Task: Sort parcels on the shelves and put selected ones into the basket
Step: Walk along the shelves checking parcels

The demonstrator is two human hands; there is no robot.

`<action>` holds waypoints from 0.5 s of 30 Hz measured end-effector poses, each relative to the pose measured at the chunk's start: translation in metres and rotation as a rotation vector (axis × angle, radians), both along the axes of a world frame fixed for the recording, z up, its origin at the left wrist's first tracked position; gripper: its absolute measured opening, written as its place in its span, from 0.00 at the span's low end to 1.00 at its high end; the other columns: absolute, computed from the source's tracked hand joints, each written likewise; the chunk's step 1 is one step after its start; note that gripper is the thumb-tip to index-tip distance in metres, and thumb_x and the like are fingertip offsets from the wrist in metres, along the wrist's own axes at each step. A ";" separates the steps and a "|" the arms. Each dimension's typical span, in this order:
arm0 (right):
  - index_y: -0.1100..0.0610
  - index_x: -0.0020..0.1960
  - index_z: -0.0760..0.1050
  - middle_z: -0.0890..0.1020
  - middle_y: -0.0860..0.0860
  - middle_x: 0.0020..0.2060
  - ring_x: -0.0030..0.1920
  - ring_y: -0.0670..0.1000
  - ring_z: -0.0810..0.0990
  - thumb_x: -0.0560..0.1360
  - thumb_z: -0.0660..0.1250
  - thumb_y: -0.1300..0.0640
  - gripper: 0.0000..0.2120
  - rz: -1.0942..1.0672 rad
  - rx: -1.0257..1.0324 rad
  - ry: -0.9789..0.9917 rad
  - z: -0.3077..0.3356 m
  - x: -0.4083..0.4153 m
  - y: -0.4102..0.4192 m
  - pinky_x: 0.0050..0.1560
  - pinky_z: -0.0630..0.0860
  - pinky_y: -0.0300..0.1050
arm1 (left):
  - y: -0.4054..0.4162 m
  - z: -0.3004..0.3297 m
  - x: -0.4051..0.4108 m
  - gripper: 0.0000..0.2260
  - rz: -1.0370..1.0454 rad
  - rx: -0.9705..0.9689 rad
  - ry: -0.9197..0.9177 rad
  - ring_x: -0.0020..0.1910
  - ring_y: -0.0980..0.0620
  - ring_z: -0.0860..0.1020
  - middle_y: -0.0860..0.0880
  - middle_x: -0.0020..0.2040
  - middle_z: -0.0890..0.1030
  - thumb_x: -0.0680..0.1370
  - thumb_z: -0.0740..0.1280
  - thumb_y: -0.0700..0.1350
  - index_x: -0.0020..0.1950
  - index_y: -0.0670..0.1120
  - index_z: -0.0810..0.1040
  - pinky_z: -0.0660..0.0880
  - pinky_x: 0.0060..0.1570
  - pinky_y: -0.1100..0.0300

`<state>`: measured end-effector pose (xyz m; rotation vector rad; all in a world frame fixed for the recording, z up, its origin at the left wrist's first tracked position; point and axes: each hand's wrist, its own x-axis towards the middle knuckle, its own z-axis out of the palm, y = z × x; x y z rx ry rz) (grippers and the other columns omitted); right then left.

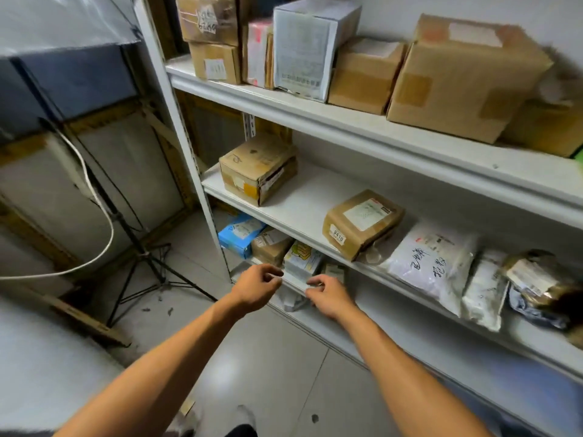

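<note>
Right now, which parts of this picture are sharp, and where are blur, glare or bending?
Head view: the brown box with the 0410 sticker is fairly sharp; the far right edge smears, blurring the dark parcel; the shelf edges bow from the wide lens; the floor shows a soft glare patch; both the left hand and right hand are slightly soft.

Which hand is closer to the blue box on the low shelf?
Left. The left hand hovers just below-right of the blue box; the right hand is farther right.
</note>
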<state>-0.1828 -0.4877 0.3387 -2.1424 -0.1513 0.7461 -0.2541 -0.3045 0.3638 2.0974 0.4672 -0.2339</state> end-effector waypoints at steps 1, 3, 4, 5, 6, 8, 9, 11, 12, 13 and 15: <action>0.51 0.63 0.78 0.82 0.53 0.44 0.46 0.53 0.83 0.78 0.68 0.57 0.14 0.002 0.001 0.003 -0.001 0.008 0.013 0.43 0.80 0.44 | 0.012 0.000 0.006 0.11 0.003 -0.006 0.005 0.53 0.53 0.81 0.48 0.55 0.83 0.82 0.65 0.45 0.63 0.48 0.79 0.79 0.59 0.54; 0.50 0.63 0.77 0.80 0.50 0.43 0.45 0.51 0.81 0.78 0.67 0.56 0.13 -0.008 0.002 0.015 -0.003 0.021 0.039 0.35 0.74 0.38 | 0.038 -0.001 0.017 0.11 0.010 -0.024 0.010 0.53 0.53 0.81 0.48 0.55 0.82 0.82 0.65 0.45 0.63 0.48 0.79 0.79 0.60 0.54; 0.50 0.63 0.77 0.80 0.50 0.44 0.46 0.50 0.81 0.78 0.67 0.56 0.13 -0.019 0.009 0.021 -0.003 0.027 0.052 0.33 0.72 0.36 | 0.052 -0.002 0.024 0.10 0.013 -0.025 0.010 0.54 0.53 0.81 0.48 0.55 0.82 0.82 0.66 0.45 0.62 0.48 0.79 0.79 0.60 0.53; 0.49 0.63 0.77 0.81 0.50 0.47 0.48 0.51 0.82 0.78 0.67 0.55 0.14 -0.029 0.022 0.020 -0.002 0.032 0.066 0.33 0.72 0.36 | 0.065 -0.002 0.030 0.10 0.010 -0.017 0.018 0.54 0.52 0.81 0.48 0.55 0.82 0.82 0.66 0.45 0.62 0.48 0.79 0.79 0.60 0.52; 0.49 0.63 0.77 0.82 0.51 0.48 0.50 0.51 0.82 0.78 0.68 0.55 0.14 -0.038 0.033 0.017 -0.002 0.037 0.079 0.35 0.73 0.36 | 0.078 -0.002 0.037 0.10 0.004 -0.007 0.023 0.54 0.52 0.81 0.47 0.55 0.82 0.82 0.66 0.44 0.62 0.48 0.79 0.79 0.60 0.53; 0.50 0.63 0.78 0.82 0.50 0.46 0.50 0.53 0.84 0.77 0.68 0.55 0.15 -0.053 0.047 0.012 -0.005 0.044 0.104 0.41 0.77 0.41 | 0.102 -0.005 0.052 0.10 -0.019 0.032 0.031 0.54 0.52 0.81 0.46 0.56 0.83 0.81 0.66 0.44 0.62 0.47 0.79 0.78 0.59 0.54; 0.51 0.63 0.78 0.82 0.50 0.44 0.50 0.54 0.84 0.77 0.68 0.56 0.15 -0.055 0.054 0.014 -0.007 0.046 0.115 0.44 0.79 0.43 | 0.111 -0.005 0.061 0.11 -0.033 0.050 0.034 0.54 0.52 0.80 0.46 0.57 0.83 0.81 0.66 0.44 0.62 0.47 0.79 0.78 0.58 0.55; 0.52 0.62 0.78 0.84 0.52 0.43 0.48 0.55 0.85 0.77 0.69 0.56 0.14 -0.052 0.062 0.025 -0.010 0.055 0.136 0.50 0.80 0.48 | 0.127 -0.009 0.077 0.13 -0.045 0.082 0.025 0.55 0.53 0.80 0.46 0.60 0.82 0.80 0.68 0.45 0.64 0.47 0.79 0.77 0.58 0.58; 0.52 0.62 0.78 0.84 0.51 0.43 0.48 0.54 0.85 0.77 0.69 0.56 0.14 -0.058 0.072 0.031 -0.012 0.062 0.146 0.52 0.81 0.50 | 0.135 -0.011 0.086 0.15 -0.034 0.116 0.009 0.56 0.53 0.79 0.46 0.62 0.80 0.79 0.69 0.46 0.66 0.47 0.78 0.77 0.59 0.58; 0.53 0.63 0.78 0.84 0.51 0.43 0.46 0.52 0.84 0.77 0.69 0.56 0.14 -0.067 0.086 0.039 -0.014 0.069 0.156 0.52 0.82 0.49 | 0.143 -0.013 0.096 0.19 -0.012 0.166 -0.014 0.58 0.51 0.77 0.46 0.64 0.78 0.78 0.71 0.49 0.68 0.47 0.76 0.76 0.61 0.56; 0.53 0.62 0.77 0.83 0.50 0.43 0.43 0.48 0.82 0.78 0.68 0.57 0.13 -0.090 0.114 0.053 -0.018 0.087 0.174 0.45 0.79 0.43 | 0.160 -0.016 0.120 0.32 0.064 0.265 -0.073 0.66 0.47 0.71 0.45 0.69 0.70 0.73 0.74 0.58 0.73 0.49 0.70 0.73 0.67 0.50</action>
